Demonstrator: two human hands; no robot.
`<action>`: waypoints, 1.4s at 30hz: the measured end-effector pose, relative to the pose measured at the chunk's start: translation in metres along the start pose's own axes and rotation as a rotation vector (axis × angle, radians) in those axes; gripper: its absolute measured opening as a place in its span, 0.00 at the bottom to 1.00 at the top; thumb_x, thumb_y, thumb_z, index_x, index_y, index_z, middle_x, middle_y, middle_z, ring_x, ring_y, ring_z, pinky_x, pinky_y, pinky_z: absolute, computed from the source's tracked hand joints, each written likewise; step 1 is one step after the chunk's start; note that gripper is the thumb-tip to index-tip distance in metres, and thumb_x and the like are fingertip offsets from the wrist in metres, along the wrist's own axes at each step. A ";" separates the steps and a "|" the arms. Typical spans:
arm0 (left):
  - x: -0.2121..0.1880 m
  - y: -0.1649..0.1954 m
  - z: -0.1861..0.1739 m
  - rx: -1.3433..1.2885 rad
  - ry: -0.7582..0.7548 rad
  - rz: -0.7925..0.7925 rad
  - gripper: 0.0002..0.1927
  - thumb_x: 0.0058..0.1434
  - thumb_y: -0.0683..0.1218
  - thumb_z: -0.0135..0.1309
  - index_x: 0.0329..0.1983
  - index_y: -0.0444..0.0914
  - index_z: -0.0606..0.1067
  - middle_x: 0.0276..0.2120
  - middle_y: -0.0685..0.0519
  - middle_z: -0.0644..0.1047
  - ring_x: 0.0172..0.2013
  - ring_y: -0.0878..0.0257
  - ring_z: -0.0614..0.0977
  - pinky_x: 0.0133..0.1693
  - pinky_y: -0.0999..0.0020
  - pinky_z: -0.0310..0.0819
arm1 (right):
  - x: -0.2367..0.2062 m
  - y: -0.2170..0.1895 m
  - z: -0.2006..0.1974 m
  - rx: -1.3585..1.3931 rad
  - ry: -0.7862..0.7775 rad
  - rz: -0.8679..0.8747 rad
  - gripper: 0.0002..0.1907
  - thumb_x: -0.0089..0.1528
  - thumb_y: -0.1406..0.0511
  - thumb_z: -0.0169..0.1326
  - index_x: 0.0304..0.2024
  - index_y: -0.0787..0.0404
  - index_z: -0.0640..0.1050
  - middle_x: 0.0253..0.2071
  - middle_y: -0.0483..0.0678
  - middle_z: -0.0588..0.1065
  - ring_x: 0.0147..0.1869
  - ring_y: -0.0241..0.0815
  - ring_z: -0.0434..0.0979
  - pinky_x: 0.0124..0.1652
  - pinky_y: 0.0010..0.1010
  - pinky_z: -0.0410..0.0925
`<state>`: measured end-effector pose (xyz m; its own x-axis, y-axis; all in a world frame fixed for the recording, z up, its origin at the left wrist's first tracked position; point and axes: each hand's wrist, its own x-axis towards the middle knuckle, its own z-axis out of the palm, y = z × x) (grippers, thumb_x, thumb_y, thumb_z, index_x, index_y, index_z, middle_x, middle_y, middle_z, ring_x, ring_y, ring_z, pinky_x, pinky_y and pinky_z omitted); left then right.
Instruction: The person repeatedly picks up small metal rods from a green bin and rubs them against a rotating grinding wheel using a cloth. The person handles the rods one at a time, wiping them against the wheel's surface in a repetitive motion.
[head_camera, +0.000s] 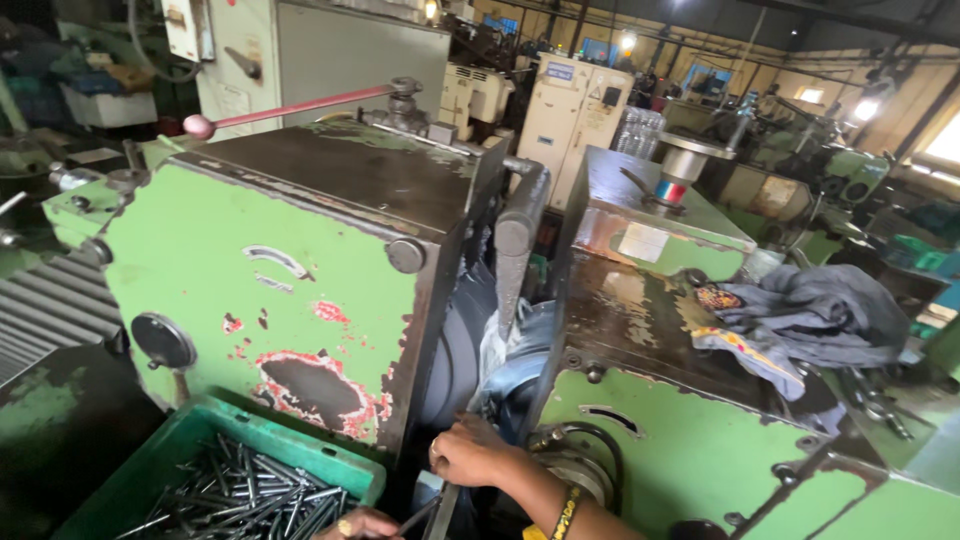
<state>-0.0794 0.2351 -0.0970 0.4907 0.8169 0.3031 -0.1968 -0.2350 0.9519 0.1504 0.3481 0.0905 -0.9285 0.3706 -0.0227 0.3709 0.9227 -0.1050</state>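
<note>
I am pinching a thin dark metal rod (418, 515) in my left hand (358, 524), fingers closed round its near end at the bottom edge, just right of the green bin (180, 450) of similar rods. It looks light, stiff, probably oily and slick, so gripping close to the end seems best. My right hand (470, 452) is reaching left into the gap between the two green machine housings (270, 290), knuckles up, fingers curled; what they grip is hidden.
</note>
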 end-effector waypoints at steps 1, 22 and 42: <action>0.003 0.000 0.001 0.034 -0.039 0.010 0.22 0.67 0.54 0.48 0.57 0.38 0.77 0.51 0.52 0.81 0.54 0.62 0.83 0.59 0.67 0.76 | 0.000 0.001 -0.002 0.021 0.002 -0.011 0.08 0.57 0.64 0.54 0.31 0.53 0.84 0.33 0.50 0.81 0.42 0.54 0.82 0.70 0.54 0.54; -0.002 0.135 0.122 0.580 0.476 0.247 0.14 0.62 0.35 0.62 0.52 0.36 0.81 0.43 0.49 0.80 0.44 0.56 0.84 0.47 0.64 0.78 | -0.013 0.001 -0.019 0.036 -0.087 -0.027 0.14 0.60 0.59 0.52 0.42 0.53 0.84 0.44 0.49 0.82 0.55 0.51 0.79 0.69 0.52 0.53; -0.004 0.146 0.097 0.968 1.003 0.028 0.12 0.59 0.38 0.55 0.47 0.41 0.79 0.43 0.48 0.80 0.43 0.49 0.83 0.42 0.58 0.79 | -0.017 -0.041 -0.046 -0.189 -0.402 0.147 0.29 0.56 0.45 0.52 0.55 0.46 0.82 0.65 0.46 0.72 0.74 0.39 0.62 0.74 0.50 0.36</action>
<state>-0.0279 0.1465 0.0447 -0.3951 0.7338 0.5527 0.6641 -0.1875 0.7237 0.1518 0.3089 0.1410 -0.7855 0.4626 -0.4110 0.4610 0.8806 0.1100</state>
